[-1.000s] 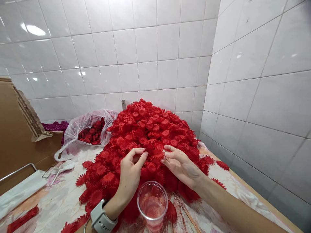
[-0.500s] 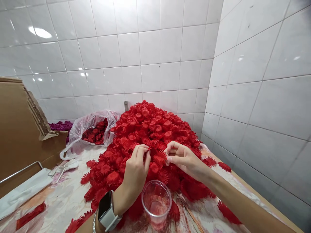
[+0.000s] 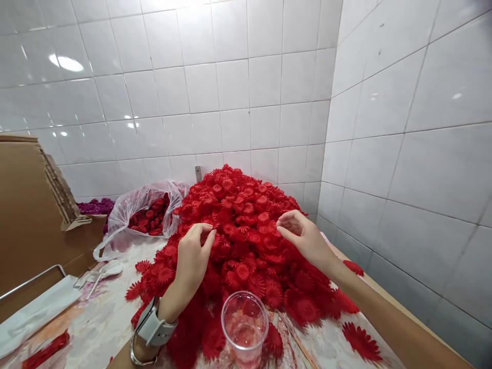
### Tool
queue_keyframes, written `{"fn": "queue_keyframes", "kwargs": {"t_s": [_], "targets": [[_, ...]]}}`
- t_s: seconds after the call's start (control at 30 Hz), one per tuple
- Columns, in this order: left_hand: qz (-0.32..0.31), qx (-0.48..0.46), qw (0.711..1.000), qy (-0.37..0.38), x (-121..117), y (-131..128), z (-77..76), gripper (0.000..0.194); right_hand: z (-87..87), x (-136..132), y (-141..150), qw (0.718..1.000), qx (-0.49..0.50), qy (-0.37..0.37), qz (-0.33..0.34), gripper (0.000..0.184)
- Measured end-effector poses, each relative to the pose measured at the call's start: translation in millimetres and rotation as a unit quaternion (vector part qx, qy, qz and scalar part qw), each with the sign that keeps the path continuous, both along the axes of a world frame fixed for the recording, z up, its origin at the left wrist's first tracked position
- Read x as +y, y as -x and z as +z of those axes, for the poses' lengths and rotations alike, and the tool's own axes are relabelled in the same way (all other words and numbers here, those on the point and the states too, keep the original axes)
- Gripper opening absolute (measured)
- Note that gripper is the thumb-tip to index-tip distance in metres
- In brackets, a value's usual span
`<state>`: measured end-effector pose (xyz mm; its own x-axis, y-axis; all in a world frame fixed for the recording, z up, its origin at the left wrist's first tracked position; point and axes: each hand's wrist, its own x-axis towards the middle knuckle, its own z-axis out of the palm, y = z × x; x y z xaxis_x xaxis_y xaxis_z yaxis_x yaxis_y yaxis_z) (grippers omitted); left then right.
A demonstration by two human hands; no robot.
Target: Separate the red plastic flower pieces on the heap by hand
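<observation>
A large heap of red artificial flowers (image 3: 246, 205) with thin, pointed petals rises in front of me. Over its left part is my left hand (image 3: 194, 256), thumb and fingertips pinched together; what lies between them is too small to name. My right hand (image 3: 305, 238) is above the right part of the heap, its fingers curled and the fingertips close to the thumb. Anything in that pinch cannot be made out. Between my forearms, near the front, stands a clear plastic cup (image 3: 245, 328) with some clear liquid inside.
Left of the heap lies a translucent plastic bag (image 3: 119, 220) with darker red flowers, and purple flowers (image 3: 96, 206) behind it. A cardboard box (image 3: 23, 195) stands at far left. Thin sticks (image 3: 300, 343) lie right of the cup. Tiled walls close off the back and right.
My hands have moved apart, the left one leftward and the right one slightly right and up. The red flower near my right fingertips is no longer there. The view has shifted slightly.
</observation>
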<state>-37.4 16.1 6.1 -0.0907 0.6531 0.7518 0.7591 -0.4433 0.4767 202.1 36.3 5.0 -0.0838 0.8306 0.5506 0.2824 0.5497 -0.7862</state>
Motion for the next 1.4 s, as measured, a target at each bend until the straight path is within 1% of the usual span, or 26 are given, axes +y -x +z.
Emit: {"fn": "queue_keyframes", "kwargs": {"t_s": [0.1, 0.17, 0.2, 0.23, 0.27, 0.3, 0.33, 0.37, 0.4, 0.47, 0.6, 0.77, 0.93, 1.03, 1.17, 1.4], "targets": [[-0.053, -0.052, 0.996, 0.048, -3.1, -5.7, -1.5, 0.018, -6.3, 1.3, 3.6, 0.991, -0.102, -0.057, -0.059, 0.013], [-0.070, -0.064, 0.993, 0.064, -6.4, -11.1, -4.4, 0.019, -6.6, -6.5, 10.5, 0.983, -0.114, -0.115, -0.087, 0.012], [-0.079, -0.067, 0.992, 0.065, -8.3, -13.8, -5.8, 0.019, -5.9, -12.1, 14.9, 0.982, -0.102, -0.132, -0.087, 0.011], [-0.093, -0.069, 0.991, 0.062, -10.3, -16.4, -7.0, 0.019, -5.2, -18.3, 19.6, 0.986, -0.084, -0.127, -0.066, 0.008], [-0.112, -0.068, 0.990, 0.058, -12.5, -19.1, -8.1, 0.018, -4.7, -24.4, 24.6, 0.993, -0.059, -0.095, -0.021, 0.006], [-0.137, -0.066, 0.987, 0.053, -14.7, -21.7, -9.0, 0.017, -4.8, -29.9, 29.5, 0.998, -0.028, -0.042, 0.045, 0.007], [-0.162, -0.061, 0.984, 0.049, -16.9, -24.2, -9.7, 0.016, -5.5, -34.3, 34.1, 0.994, 0.009, 0.006, 0.108, 0.010], [-0.186, -0.054, 0.980, 0.043, -19.0, -26.7, -10.4, 0.015, -6.9, -37.6, 38.2, 0.987, 0.046, 0.041, 0.150, 0.011], [-0.207, -0.043, 0.977, 0.038, -21.0, -28.8, -11.0, 0.015, -8.6, -39.6, 41.6, 0.978, 0.080, 0.067, 0.179, 0.014], [-0.229, -0.017, 0.973, 0.022, -23.8, -32.0, -11.8, 0.015, -12.5, -40.8, 46.2, 0.966, 0.137, 0.098, 0.197, 0.019], [-0.239, 0.016, 0.971, -0.007, -25.4, -33.8, -12.7, 0.016, -16.5, -40.3, 49.3, 0.957, 0.197, 0.128, 0.172, 0.024], [-0.231, 0.017, 0.973, -0.001, -27.9, -35.8, -15.1, 0.014, -15.7, -43.8, 49.6, 0.956, 0.228, 0.129, 0.133, 0.029], [-0.217, 0.019, 0.976, 0.012, -32.3, -37.6, -14.8, 0.012, -18.7, -44.1, 48.8, 0.947, 0.231, 0.175, 0.140, 0.030], [-0.233, 0.000, 0.971, 0.044, -33.4, -37.7, -12.9, 0.013, -20.4, -42.9, 48.9, 0.942, 0.233, 0.187, 0.153, 0.029], [-0.244, -0.056, 0.962, 0.107, -32.9, -37.5, -11.3, 0.013, -20.2, -42.1, 48.5, 0.931, 0.240, 0.208, 0.180, 0.029], [-0.253, -0.151, 0.935, 0.196, -31.2, -36.2, -9.4, 0.016, -19.7, -37.3, 43.2, 0.912, 0.248, 0.235, 0.225, 0.032]]}}
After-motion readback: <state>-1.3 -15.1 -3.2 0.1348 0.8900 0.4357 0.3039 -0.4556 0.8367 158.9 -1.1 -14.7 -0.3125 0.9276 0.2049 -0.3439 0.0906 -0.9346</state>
